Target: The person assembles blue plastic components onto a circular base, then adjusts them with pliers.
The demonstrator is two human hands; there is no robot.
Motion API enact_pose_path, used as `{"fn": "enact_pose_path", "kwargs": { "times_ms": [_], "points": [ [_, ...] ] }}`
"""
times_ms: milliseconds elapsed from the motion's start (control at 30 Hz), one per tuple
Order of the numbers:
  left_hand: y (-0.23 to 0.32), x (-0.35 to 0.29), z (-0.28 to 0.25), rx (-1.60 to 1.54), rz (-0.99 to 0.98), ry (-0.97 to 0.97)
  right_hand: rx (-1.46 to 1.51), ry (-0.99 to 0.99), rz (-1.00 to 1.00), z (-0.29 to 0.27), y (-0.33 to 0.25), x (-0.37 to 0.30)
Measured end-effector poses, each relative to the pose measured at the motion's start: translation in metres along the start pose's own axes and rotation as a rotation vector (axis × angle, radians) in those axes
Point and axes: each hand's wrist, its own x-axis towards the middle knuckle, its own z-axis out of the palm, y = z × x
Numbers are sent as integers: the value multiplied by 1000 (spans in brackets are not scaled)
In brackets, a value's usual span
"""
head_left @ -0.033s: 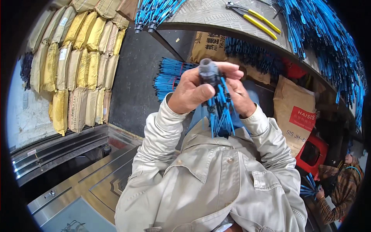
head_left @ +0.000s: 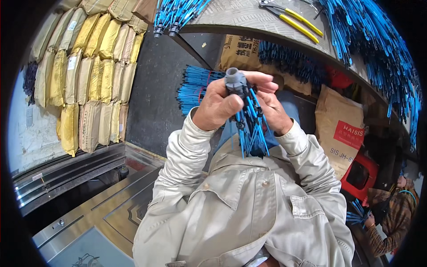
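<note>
In front of my lap my left hand (head_left: 218, 107) grips a grey threaded plastic fitting (head_left: 235, 83), thumb across the near side and fingers reaching round behind. Its round hollow end points up. Thin blue plastic strips with black parts (head_left: 251, 129) hang from the fitting toward my jacket. My right hand (head_left: 275, 111) is curled against the right side of these strips, just below the left fingertips; its own fingertips are partly hidden.
Blue strips (head_left: 369, 49) heap on the metal-topped table (head_left: 249, 15), with yellow-handled pliers (head_left: 298, 24) and two similar assemblies (head_left: 178, 15). Banded blue bundles (head_left: 193, 91) lie beyond my left hand. Stacked sacks (head_left: 89, 66) line the left; a co-worker (head_left: 396, 213) holds blue strips at lower right.
The fitting has shifted slightly left and tilted a little in my hands. Both hands keep nearly the same place.
</note>
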Motion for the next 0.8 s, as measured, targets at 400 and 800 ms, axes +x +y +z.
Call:
{"fn": "enact_pose_path", "kwargs": {
  "times_ms": [400, 800],
  "points": [
    [-26, -6, -5, -160, 62, 253, -841, 435, -602, 24, -46, -7],
    [-24, -4, 3, 83, 92, 486, -581, -90, -393, 25, -59, -27]
  ]
}}
